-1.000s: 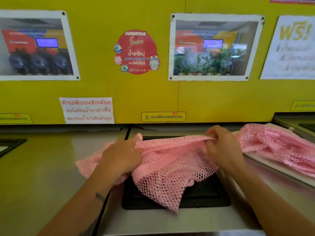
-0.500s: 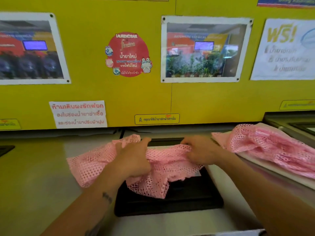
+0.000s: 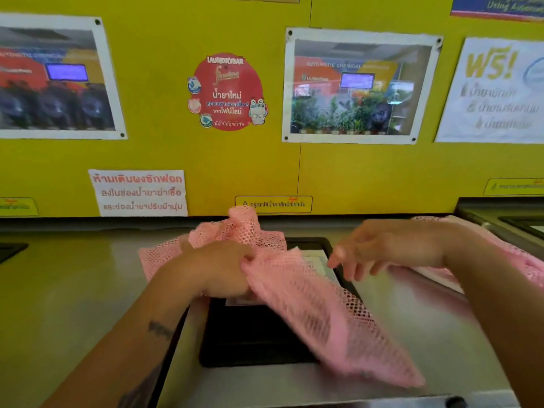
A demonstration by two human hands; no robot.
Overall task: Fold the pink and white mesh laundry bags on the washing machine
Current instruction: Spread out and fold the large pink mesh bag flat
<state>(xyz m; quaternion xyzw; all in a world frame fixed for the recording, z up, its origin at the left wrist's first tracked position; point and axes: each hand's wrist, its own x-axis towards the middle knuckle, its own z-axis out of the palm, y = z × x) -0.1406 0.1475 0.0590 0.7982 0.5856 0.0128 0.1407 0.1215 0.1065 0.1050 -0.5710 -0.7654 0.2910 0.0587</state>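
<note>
A pink mesh laundry bag [image 3: 312, 307] lies across the steel top of the washing machine [image 3: 82, 290], over a black recessed lid [image 3: 253, 343]. My left hand [image 3: 217, 269] is closed on a bunch of the bag near its middle, and a blurred flap of mesh hangs down toward the front right. My right hand [image 3: 391, 245] hovers just right of the bag with its fingers apart and nothing in them. More pink mesh bags [image 3: 524, 260] are piled at the right edge, partly hidden behind my right forearm.
A yellow wall panel [image 3: 164, 154] with posters and stickers rises directly behind the machine top. Another machine's lid [image 3: 518, 225] shows at the far right. A dark recess [image 3: 11, 251] sits at the left edge.
My right hand has let go of the bag and pulled away to the right. The freed mesh flap has swung down toward the front right while my left hand keeps its grip.
</note>
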